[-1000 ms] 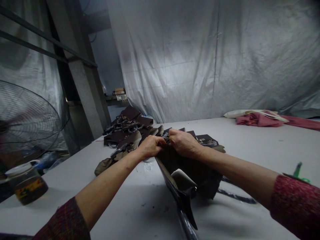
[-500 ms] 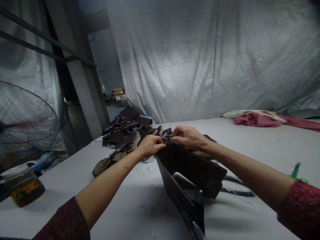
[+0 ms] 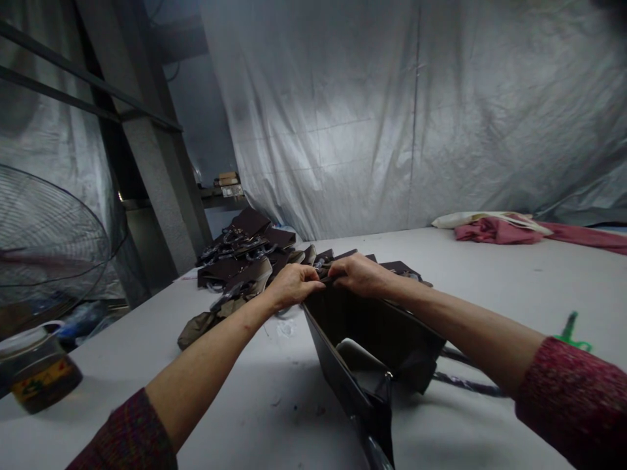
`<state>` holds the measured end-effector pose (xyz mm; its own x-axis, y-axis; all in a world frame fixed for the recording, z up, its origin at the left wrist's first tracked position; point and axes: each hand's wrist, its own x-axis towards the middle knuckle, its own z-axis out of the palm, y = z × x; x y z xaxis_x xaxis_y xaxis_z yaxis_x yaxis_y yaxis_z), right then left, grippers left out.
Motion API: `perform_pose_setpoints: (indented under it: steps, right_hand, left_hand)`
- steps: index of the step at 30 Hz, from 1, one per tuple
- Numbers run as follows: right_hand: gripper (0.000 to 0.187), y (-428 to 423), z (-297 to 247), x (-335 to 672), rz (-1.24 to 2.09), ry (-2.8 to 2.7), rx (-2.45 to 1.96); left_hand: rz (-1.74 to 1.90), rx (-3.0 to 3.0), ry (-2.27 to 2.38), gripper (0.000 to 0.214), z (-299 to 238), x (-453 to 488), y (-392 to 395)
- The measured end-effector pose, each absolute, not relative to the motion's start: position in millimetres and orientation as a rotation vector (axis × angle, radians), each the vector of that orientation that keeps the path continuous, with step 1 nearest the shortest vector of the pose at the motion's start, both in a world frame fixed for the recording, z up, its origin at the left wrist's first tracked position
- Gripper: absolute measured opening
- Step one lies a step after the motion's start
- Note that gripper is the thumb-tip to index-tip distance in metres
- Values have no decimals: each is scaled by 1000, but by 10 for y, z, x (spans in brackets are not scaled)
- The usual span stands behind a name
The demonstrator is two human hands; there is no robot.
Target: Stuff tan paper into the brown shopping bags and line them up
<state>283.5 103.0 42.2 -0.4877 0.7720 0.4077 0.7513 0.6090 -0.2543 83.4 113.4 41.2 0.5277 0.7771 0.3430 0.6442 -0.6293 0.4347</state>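
Observation:
A dark handbag [image 3: 337,365] stands on the white table with its open top facing me. Its handles, wrapped in clear film, stick out at the right and at the near end. My left hand [image 3: 294,284] pinches the far end of the bag's rim between thumb and fingers. Right beside it, my right hand [image 3: 355,274] has its fingers closed on the same far edge. What lies between the fingertips is partly hidden by the hands. Inside the bag a pale flap [image 3: 360,352] shows.
A pile of dark bags [image 3: 245,251] covers the table's far left, with brown fabric [image 3: 198,326] nearer. At the left stand a lidded jar [image 3: 39,369] and a fan [image 3: 49,228]. On the right lie pink cloth [image 3: 494,230] and a green tool [image 3: 571,333].
My right hand has moved left and slightly down, from just off the bag's far edge onto it. My left hand keeps its pinch. The view has shifted slightly.

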Motion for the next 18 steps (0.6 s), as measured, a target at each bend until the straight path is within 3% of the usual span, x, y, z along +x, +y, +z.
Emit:
perform_pose_setpoints:
  steps: [11, 18]
  right_hand:
    - [16, 1001, 434, 2835, 153, -2413, -1167]
    - [23, 958, 506, 2826, -92, -2522, -1241]
  left_hand:
    - [732, 2654, 1076, 21, 402, 781, 1149]
    - [594, 2532, 962, 20, 530, 835, 1206]
